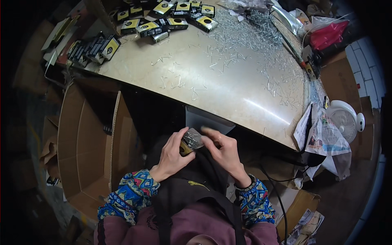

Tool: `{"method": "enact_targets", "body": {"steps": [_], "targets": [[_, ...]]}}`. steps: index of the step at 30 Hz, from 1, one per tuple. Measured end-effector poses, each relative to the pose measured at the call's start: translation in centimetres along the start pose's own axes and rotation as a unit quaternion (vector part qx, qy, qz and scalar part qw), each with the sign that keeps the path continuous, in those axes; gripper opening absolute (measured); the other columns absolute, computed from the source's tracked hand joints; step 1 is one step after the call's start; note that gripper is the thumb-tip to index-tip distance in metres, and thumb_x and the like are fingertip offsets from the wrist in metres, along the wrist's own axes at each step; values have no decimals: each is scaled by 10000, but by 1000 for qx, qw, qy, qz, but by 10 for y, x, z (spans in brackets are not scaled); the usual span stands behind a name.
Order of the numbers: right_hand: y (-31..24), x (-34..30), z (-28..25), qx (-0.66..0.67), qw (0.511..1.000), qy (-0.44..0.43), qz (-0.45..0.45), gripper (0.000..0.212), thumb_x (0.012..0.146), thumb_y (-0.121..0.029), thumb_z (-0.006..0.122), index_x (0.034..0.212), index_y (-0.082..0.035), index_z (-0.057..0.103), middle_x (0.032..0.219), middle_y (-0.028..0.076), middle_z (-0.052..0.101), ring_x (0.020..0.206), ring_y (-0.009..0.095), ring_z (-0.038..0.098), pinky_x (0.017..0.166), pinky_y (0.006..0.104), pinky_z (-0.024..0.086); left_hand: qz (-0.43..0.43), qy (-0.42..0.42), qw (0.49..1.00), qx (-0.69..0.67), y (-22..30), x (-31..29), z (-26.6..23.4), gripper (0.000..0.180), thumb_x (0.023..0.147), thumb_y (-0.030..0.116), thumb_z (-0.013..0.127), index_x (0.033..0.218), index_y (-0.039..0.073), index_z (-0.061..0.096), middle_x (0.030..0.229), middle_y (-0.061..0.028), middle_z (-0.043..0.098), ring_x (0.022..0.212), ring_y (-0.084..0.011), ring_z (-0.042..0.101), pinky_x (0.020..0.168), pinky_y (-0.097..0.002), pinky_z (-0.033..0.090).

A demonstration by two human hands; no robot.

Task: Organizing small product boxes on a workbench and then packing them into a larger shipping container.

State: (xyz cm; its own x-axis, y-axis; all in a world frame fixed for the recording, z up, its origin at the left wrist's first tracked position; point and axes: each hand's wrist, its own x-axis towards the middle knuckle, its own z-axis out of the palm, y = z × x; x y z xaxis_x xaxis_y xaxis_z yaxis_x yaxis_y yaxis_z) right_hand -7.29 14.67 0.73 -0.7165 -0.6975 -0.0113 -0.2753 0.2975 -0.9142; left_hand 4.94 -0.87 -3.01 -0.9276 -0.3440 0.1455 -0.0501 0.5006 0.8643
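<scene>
My left hand [172,156] is closed round a small black-and-yellow cardboard box [187,148] in front of my lap. The box is tilted with its end open, and loose bent metal wire pieces [190,139] show inside, by a grey inner face. At the right edge of this opening is my right hand [223,152], its thumb against or very near the box. The right index finger is smeared by motion, so whether it grips the flap cannot be told. Several similar wire hooks [177,83] lie scattered on the table [163,61] ahead.
A dense heap of wire pieces [255,36] covers the table's far right. Black-and-yellow boxes [176,23] are piled at the far left, with more standing in a row [97,49]. A large open carton [87,163] is at my left. A white fan [342,122] stands right.
</scene>
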Motion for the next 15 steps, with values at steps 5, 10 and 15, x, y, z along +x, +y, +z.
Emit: {"method": "enact_targets", "body": {"steps": [5, 10, 15], "targets": [[-13, 14, 12, -50, 987, 105, -107, 590, 844, -21, 737, 1389, 20, 513, 1280, 189, 621, 1127, 245, 641, 928, 340, 522, 101, 12, 994, 43, 18, 22, 1, 834, 670, 63, 798, 1408, -13, 417, 1175, -216, 599, 1048, -389, 624, 880, -406, 530], [-11, 15, -10, -119, 955, 149, -225, 478, 795, 8, 737, 1264, -17, 644, 1326, 211, 596, 1173, 316, 593, 953, 364, 500, 36, 45, 998, 11, 20, 32, -2, 863, 671, 79, 806, 1425, -24, 399, 1170, -208, 610, 1052, -374, 633, 886, -404, 529], [-19, 20, 15, -134, 952, 193, -196, 444, 780, -26, 761, 1214, -4, 665, 1352, 247, 557, 1151, 378, 584, 935, 406, 503, 125, 57, 990, 41, 25, 34, 6, 934, 663, 78, 821, 1461, -38, 350, 1237, -208, 611, 1085, -373, 630, 907, -401, 529]]}}
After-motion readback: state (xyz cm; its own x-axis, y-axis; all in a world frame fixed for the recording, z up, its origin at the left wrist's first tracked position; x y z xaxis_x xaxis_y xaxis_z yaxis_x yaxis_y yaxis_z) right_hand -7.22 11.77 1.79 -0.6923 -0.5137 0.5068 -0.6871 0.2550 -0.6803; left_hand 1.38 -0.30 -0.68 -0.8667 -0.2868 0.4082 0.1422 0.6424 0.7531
